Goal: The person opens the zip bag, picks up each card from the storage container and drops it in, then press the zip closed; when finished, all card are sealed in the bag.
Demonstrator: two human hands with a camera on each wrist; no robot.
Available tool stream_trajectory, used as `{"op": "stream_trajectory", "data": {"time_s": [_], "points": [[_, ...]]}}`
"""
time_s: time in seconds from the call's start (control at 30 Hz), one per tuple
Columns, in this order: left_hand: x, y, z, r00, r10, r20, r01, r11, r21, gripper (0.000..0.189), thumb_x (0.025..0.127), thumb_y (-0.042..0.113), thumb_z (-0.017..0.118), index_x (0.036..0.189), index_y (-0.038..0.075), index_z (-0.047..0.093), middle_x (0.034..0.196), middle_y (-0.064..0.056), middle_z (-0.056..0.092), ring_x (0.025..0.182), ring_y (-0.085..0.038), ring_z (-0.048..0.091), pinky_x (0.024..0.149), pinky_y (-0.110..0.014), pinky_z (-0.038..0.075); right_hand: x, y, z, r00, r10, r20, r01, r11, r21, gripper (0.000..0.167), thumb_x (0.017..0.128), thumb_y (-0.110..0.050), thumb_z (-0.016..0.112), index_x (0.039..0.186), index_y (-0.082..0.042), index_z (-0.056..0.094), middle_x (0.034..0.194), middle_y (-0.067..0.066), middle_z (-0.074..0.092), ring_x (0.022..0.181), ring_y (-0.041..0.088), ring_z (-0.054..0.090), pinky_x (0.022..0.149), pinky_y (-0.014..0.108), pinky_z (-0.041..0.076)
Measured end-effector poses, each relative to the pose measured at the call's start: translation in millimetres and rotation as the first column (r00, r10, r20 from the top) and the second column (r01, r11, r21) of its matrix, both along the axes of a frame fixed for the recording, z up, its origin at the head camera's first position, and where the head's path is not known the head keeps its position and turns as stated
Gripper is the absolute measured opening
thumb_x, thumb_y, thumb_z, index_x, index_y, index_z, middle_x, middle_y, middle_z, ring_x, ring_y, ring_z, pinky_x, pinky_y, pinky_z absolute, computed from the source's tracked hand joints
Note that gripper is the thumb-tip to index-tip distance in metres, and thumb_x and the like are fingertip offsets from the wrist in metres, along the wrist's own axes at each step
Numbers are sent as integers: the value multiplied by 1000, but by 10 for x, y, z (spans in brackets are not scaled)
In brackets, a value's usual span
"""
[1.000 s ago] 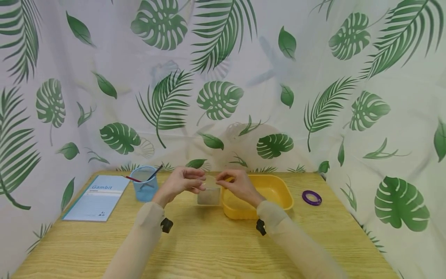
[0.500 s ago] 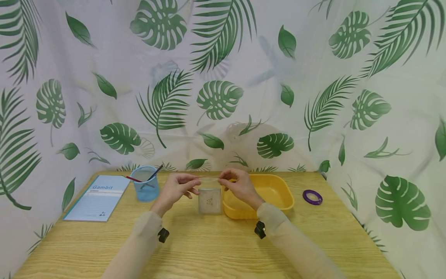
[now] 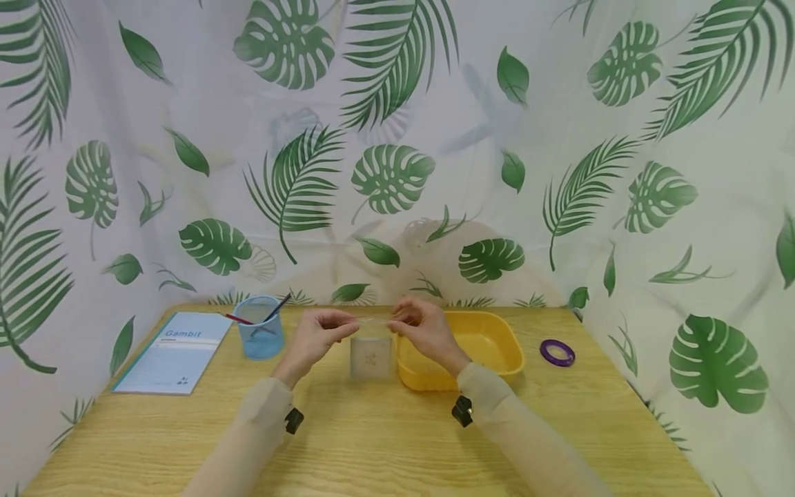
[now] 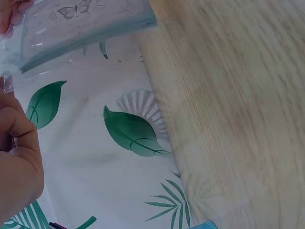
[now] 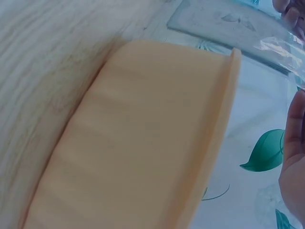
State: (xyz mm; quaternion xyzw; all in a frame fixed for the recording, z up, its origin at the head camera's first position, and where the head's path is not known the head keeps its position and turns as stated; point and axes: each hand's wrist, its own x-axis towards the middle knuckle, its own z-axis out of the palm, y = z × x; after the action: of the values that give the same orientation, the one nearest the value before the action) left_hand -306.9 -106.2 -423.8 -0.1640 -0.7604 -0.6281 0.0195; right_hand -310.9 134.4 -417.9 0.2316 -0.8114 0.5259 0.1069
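Observation:
A clear plastic bag (image 3: 373,323) hangs between my two hands, with a flat, square pale stack (image 3: 370,360) inside it. A butterfly print shows on the stack (image 4: 88,16) in the left wrist view. My left hand (image 3: 315,339) pinches the left side of the bag's top edge between thumb and fingers. At the right side of that edge, the thumb and fingers of my right hand (image 3: 425,331) pinch the clear plastic. The bag hangs upright, just left of the yellow tray (image 3: 428,378).
On the left lie a blue notebook (image 3: 170,355) and a blue mesh pen cup (image 3: 262,345) holding a few pencils. A purple ring (image 3: 557,353), like a tape roll, lies right of the tray. A leaf-patterned curtain (image 3: 397,262) borders the wooden table (image 3: 366,442).
My left hand's fingers, loosely spread a second ago, have closed on the bag's top edge. The stack has swung lower and shows its front face more. My right hand stays nearly in place.

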Motion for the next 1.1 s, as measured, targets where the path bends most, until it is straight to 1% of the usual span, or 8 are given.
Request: {"op": "stream_trajectory", "data": {"time_s": [0.03, 0.13, 0.33, 0.43, 0.57, 0.77, 0.97, 1.1], "points": [[1, 12, -4, 1000, 4, -4, -4, 1000, -5, 22, 88, 23, 75, 101, 6, 77, 97, -8, 76, 79, -11, 65, 71, -24, 53, 2, -2, -3, 1000, 3, 2, -3, 1000, 9, 19, 87, -12, 74, 104, -6, 68, 89, 8, 75, 76, 28, 69, 66, 21, 58], [2, 52, 2, 1000, 15, -18, -15, 1000, -24, 22, 88, 22, 75, 102, 5, 77, 99, -7, 76, 84, -12, 64, 76, -26, 52, 2, -5, -14, 1000, 12, -9, -12, 998, 56, 22, 89, -16, 73, 109, -8, 71, 90, 5, 73, 75, 23, 66, 66, 21, 58], [-9, 120, 31, 996, 41, -75, -44, 998, -45, 20, 89, 19, 74, 99, 1, 76, 85, -7, 72, 75, -14, 56, 62, -22, 44, -3, -21, -18, 998, 5, -59, 5, 987, 163, 13, 91, -22, 71, 98, -12, 76, 92, 0, 71, 77, 16, 60, 68, 20, 56], [2, 136, 20, 996, 43, -72, -46, 998, -41, 21, 87, 23, 76, 97, 5, 77, 83, -5, 70, 72, -15, 52, 59, -21, 42, 3, -41, -19, 999, -12, -32, 16, 988, 154, 11, 91, -23, 71, 94, -14, 76, 92, 1, 71, 79, 22, 61, 69, 21, 55], [-12, 167, -29, 996, 18, -91, -22, 999, -42, 19, 87, 23, 76, 96, 7, 78, 85, -2, 70, 72, -15, 50, 62, -22, 43, 7, -61, -42, 1000, -26, -9, 27, 991, 132, 10, 91, -22, 71, 94, -14, 75, 92, 1, 71, 80, 25, 61, 68, 21, 54], [18, 197, -26, 994, 35, -104, -40, 998, -49, 15, 88, 24, 75, 95, 12, 78, 87, -1, 69, 79, -17, 52, 69, -25, 46, 11, -131, -86, 997, -2, -76, 10, 995, 98, 11, 90, -24, 72, 95, -14, 77, 90, -1, 71, 72, 14, 58, 61, 19, 53], [27, 208, -53, 995, 23, -100, -30, 997, -69, 14, 88, 26, 74, 95, 14, 78, 92, -2, 72, 81, -17, 53, 71, -27, 46, 30, -190, -107, 996, 14, -92, -7, 997, 74, 9, 91, -22, 72, 93, -14, 76, 86, -1, 68, 69, 20, 55, 57, 18, 48], [29, 219, -49, 993, 28, -117, -36, 997, -71, 11, 88, 22, 74, 92, 13, 78, 89, -2, 70, 81, -16, 53, 70, -27, 46, 29, -210, -102, 995, 20, -101, -11, 996, 86, 8, 91, -19, 72, 93, -12, 75, 87, -1, 68, 69, 18, 55, 58, 18, 50]]}}
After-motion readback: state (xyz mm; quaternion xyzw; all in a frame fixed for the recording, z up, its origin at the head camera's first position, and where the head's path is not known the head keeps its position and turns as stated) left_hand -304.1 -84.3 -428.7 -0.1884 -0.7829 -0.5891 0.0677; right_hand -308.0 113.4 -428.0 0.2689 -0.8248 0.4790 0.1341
